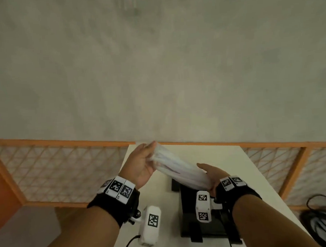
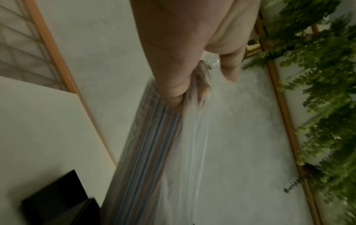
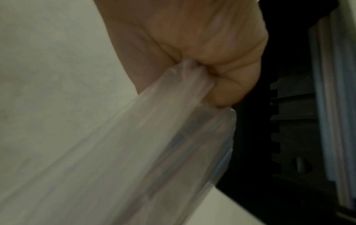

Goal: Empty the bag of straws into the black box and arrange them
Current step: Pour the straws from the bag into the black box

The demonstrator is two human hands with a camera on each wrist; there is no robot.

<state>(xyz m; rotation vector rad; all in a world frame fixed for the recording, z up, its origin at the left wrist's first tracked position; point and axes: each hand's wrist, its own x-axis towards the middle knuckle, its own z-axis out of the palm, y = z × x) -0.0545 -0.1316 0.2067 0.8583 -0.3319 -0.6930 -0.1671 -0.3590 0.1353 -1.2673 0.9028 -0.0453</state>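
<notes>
A clear plastic bag [image 1: 177, 169] with striped straws [image 2: 146, 149] inside slants from upper left down to lower right above the white table [image 1: 235, 157]. My left hand [image 1: 143, 162] pinches the bag's raised far end [image 2: 194, 94]. My right hand [image 1: 211, 174] grips the bag's lower end [image 3: 185, 79] right over the black box [image 1: 199, 227]. The black box [image 3: 289, 129] stands on the table, largely hidden by my right wrist; a few straws [image 3: 331, 106] lie along one side of it.
An orange-framed lattice fence [image 1: 62, 166] runs behind the table, with grey floor [image 1: 155, 67] beyond it. Coiled black cables [image 1: 324, 220] lie at the lower right. Green plants [image 2: 318, 91] line the far side in the left wrist view.
</notes>
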